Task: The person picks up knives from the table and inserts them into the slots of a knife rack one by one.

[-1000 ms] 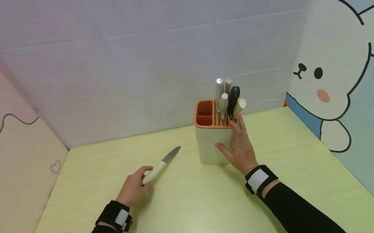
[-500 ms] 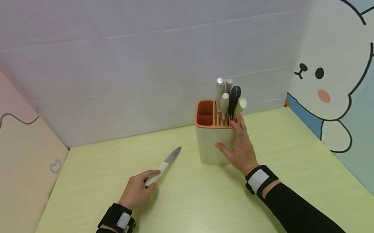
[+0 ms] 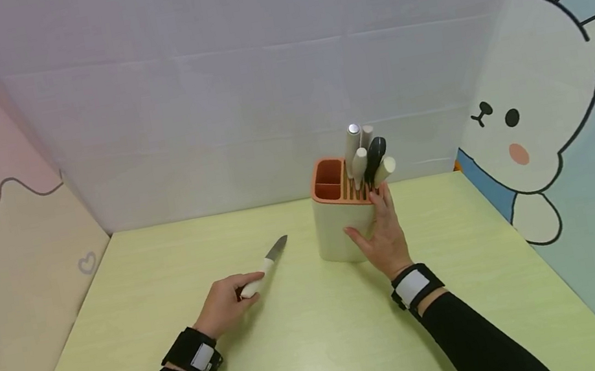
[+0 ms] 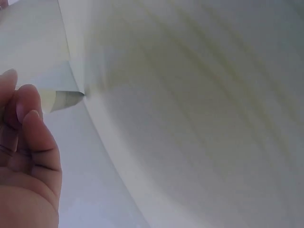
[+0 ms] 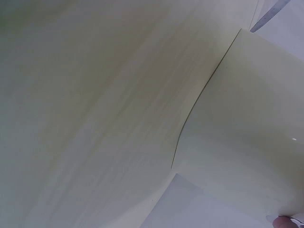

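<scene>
My left hand [image 3: 226, 308] grips a kitchen knife [image 3: 277, 249] by its white handle, index finger stretched along it. The blade points away and to the right, low over the table. In the left wrist view the blade [image 4: 69, 99] sticks out past the curled fingers. A white knife block [image 3: 337, 231] with an orange top stands upright to the right. Against its front right corner rests my right hand [image 3: 385, 240], thumb spread on the front face and fingers fairly straight along the side. In the right wrist view the block's pale wall [image 5: 242, 114] fills the right part.
Several pale handles [image 3: 358, 165] and one black handle [image 3: 375, 156] rise from the block's slots. Two larger orange compartments [image 3: 327, 172] lie left of them. The pale yellow table [image 3: 314, 353] meets a whitish back wall [image 3: 205, 128]; cartoon-printed side walls flank it.
My left hand has shifted a little right and farther forward along the knife's handle, and the knife has turned to point more steeply away. The right hand and the block have stayed put.
</scene>
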